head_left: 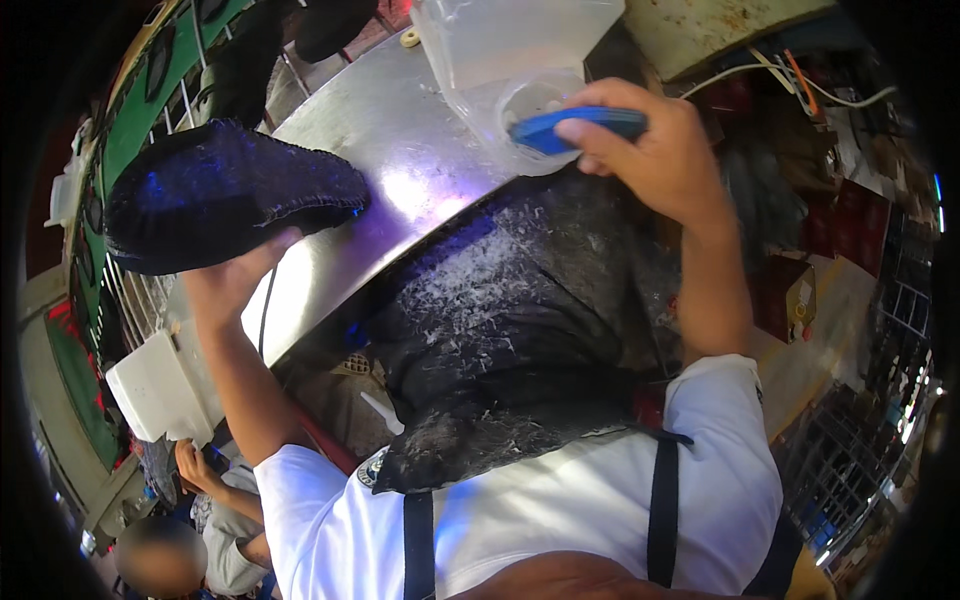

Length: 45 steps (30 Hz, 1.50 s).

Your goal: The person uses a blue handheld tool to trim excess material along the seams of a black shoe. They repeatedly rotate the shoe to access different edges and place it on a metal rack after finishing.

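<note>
My left hand (240,275) is closed around a black shoe upper (200,205), held sole side up at the left above the metal table. Stitching runs along its edge, and its underside looks scuffed. At the upper right, my right hand (660,150) grips a blue brush-like tool (585,125) between thumb and fingers. The tool's front end overlaps the mouth of a clear plastic cup (525,105); whether they touch I cannot tell. Whitish stuff shows inside the cup. Pale shreds cover the black apron (490,290) on my lap.
The shiny metal table (330,120) curves across in front of me. Behind the cup stands a translucent white container (510,40). A white bin (155,390) sits at left, near another person's hand (190,465). Green-edged racking (140,140) lies far left; a white cable (755,70) runs upper right.
</note>
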Available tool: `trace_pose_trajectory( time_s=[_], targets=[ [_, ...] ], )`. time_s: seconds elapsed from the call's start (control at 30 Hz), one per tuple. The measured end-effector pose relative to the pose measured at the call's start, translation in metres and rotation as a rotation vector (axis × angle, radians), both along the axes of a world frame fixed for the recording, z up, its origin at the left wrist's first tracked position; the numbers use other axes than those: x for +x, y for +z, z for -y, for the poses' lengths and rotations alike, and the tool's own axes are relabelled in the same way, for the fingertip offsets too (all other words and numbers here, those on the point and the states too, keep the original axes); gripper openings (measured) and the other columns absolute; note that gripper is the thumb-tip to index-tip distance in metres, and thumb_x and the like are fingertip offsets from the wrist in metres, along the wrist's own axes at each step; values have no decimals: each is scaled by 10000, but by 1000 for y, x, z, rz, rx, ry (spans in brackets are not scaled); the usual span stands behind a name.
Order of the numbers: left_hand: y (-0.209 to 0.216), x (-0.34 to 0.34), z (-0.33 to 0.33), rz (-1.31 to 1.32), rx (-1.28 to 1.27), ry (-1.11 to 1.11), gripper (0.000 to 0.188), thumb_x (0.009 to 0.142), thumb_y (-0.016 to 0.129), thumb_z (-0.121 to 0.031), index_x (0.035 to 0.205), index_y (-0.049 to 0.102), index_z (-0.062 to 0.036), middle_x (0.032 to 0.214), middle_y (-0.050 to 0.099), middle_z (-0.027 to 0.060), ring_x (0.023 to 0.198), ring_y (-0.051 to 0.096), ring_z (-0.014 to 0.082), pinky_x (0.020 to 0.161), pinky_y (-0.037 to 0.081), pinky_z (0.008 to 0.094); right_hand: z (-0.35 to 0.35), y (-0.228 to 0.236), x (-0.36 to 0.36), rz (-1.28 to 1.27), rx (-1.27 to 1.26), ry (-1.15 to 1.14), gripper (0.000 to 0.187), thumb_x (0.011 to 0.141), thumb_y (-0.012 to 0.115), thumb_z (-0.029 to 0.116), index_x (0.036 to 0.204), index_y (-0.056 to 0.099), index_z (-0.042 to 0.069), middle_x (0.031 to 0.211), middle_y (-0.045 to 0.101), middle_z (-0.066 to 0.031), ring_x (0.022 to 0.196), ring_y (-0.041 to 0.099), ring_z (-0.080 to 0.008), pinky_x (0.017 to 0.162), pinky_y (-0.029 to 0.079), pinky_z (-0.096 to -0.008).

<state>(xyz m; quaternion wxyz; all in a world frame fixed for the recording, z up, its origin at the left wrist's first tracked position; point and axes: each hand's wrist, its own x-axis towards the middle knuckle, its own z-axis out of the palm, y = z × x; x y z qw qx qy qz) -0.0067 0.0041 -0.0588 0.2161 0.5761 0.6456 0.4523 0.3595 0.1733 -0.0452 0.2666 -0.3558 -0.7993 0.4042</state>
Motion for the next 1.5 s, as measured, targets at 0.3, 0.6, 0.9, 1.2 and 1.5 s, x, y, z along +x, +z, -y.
trace_pose_trajectory(
  time_s=[0.3, 0.6, 0.9, 1.2, 1.5],
  targets=[
    [0, 17, 17, -442, -150, 5, 591, 631, 913, -227, 1137, 651, -69, 1092, 677, 60, 1038, 626, 235, 967, 471, 369, 2, -12, -16, -46, 103, -107, 281, 872, 726, 264, 971, 675, 6, 719, 709, -120, 666, 723, -162, 585, 553, -255],
    [-3, 4, 23, -640, -80, 75, 570, 653, 884, -253, 1149, 655, -89, 1096, 677, 74, 1055, 627, 248, 982, 460, 385, 9, -6, -28, -75, -11, -271, 250, 875, 718, 256, 905, 677, 11, 664, 699, -98, 602, 703, -150, 552, 535, -252],
    [25, 18, 0, -551, 73, 22, 1029, 585, 885, -162, 1441, 338, 1, 1370, 474, 166, 1274, 460, 291, 1125, 311, 418, 12, 7, -17, -34, -95, -211, 261, 865, 731, 255, 932, 679, 9, 665, 690, -107, 575, 685, -135, 547, 536, -268],
    [32, 43, -2, -228, 73, 142, 1213, 537, 915, -125, 1496, 180, -10, 1298, 523, 141, 1171, 537, 246, 1042, 414, 375, 21, 2, -23, 73, 167, -256, 222, 862, 731, 219, 896, 676, 6, 670, 686, -120, 593, 694, -178, 533, 519, -276],
    [19, 39, -1, -306, -7, 205, 529, 587, 920, -201, 1019, 668, -26, 959, 695, 56, 892, 658, 184, 872, 515, 328, 6, 2, -8, 47, 301, 43, 228, 858, 735, 212, 946, 677, 10, 769, 693, -129, 661, 697, -177, 566, 519, -282]
  ],
)
